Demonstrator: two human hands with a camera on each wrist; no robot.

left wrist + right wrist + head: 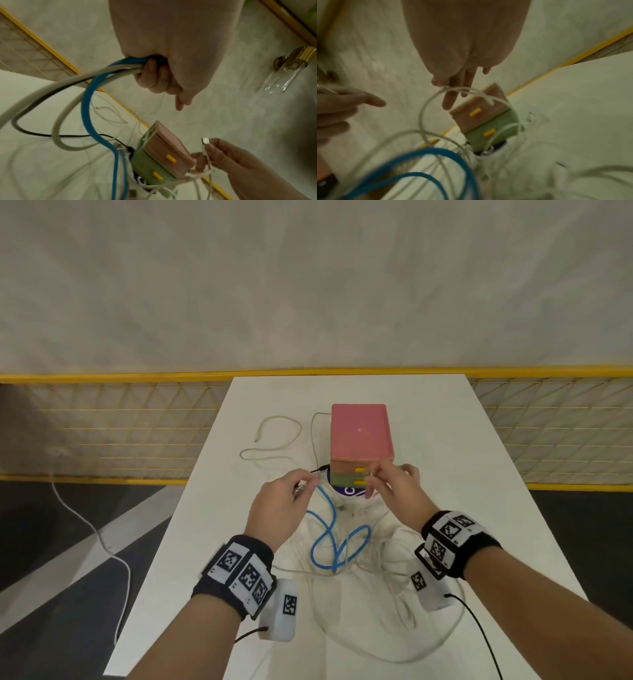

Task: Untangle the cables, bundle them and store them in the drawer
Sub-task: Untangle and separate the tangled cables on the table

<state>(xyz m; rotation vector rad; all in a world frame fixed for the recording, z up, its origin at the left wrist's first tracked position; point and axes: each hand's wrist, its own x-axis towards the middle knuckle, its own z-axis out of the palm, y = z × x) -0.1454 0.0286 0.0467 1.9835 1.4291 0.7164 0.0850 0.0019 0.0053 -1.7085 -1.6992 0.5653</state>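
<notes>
A tangle of thin white cables point(370, 546) and a blue cable point(327, 537) lies on the white table point(462, 474) in front of a small drawer box point(359, 433). The box has a pink top and orange and green drawers with yellow handles, both closed. My left hand point(306, 484) is raised just left of the box. In the left wrist view its fingers point(152, 75) grip the blue cable point(87, 102) together with a thick white cable point(56, 86). My right hand point(371, 477) pinches a thin white cable point(426, 105) near its silver plug point(205, 141), in front of the drawers point(481, 115).
A loose white cable point(274, 440) snakes across the back left of the table, and a thin black lead point(317, 469) ends beside the box. A dark blue disc point(349, 491) lies under the box front. A yellow mesh fence point(137, 433) runs behind the table.
</notes>
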